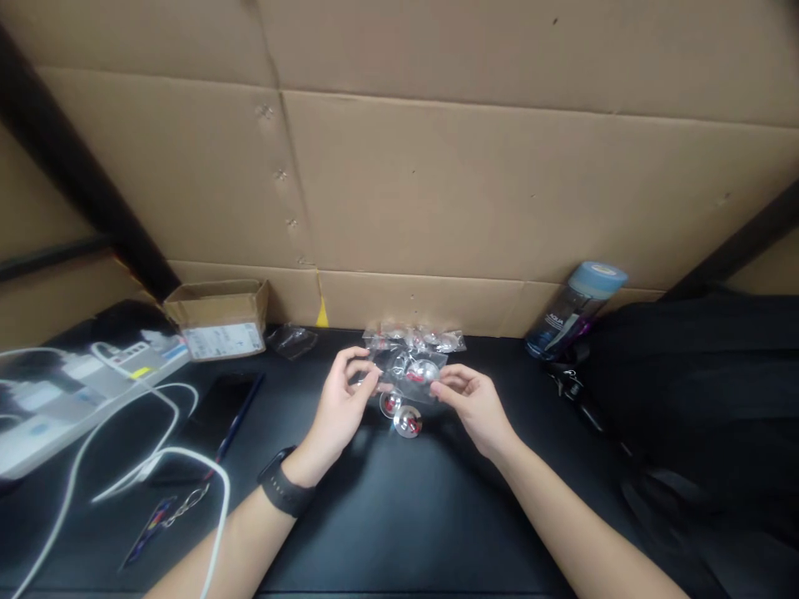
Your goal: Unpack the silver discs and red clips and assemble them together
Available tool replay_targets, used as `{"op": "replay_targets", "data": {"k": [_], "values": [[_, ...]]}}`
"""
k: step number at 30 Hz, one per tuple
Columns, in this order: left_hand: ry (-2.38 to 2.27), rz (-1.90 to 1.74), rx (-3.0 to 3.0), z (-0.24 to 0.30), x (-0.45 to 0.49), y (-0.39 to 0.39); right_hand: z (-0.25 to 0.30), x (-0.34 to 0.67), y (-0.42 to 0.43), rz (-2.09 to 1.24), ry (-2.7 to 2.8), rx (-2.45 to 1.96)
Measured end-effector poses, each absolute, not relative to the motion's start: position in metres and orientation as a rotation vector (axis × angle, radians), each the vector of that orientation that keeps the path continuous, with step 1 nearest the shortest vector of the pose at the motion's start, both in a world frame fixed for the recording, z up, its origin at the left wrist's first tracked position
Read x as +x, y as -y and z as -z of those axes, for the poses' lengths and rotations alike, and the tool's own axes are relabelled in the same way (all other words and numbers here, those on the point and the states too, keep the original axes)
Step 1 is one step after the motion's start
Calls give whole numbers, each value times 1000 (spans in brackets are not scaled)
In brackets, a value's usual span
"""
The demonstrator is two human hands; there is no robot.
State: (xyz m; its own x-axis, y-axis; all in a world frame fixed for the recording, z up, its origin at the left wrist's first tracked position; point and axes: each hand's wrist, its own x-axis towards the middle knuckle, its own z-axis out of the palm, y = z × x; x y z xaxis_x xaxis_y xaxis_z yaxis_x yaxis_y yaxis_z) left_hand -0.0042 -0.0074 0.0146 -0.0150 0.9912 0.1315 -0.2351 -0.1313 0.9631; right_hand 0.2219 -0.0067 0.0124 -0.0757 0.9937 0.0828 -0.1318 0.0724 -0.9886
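Note:
A small clear plastic bag is stretched between my two hands above the dark table. Inside its right part sits a round silvery disc with a red mark. My left hand pinches the bag's left side between thumb and fingers. Thumb and fingertips of my right hand close on the right edge, by the disc. Just below the bag lie two loose shiny discs with red markings, a nearer one and another partly covered. Several plastic-wrapped pieces lie behind, against the cardboard wall.
An open cardboard box stands at back left, with a crumpled clear wrapper beside it. Further left are a power strip, white cables and a dark phone. A blue-lidded bottle and a black bag occupy the right.

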Motion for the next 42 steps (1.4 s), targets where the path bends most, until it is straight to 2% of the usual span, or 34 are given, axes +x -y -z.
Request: {"op": "replay_targets", "data": {"k": [9,18,26,36,42], "values": [[-768,-1068,1100,2,1,7,-31,233,14,-836,1388,-1039],[-690,-865,1094,0,6,14,-39,231,21,-691,1332,-1033],[-695,-780,1192,2,5,14,-48,231,36,-496,1531,-774],[-698,-644,1168,7,14,22,-41,232,31,-509,1651,-958],[-711,-656,1176,14,18,22,-44,232,34,-513,1634,-925]]}}
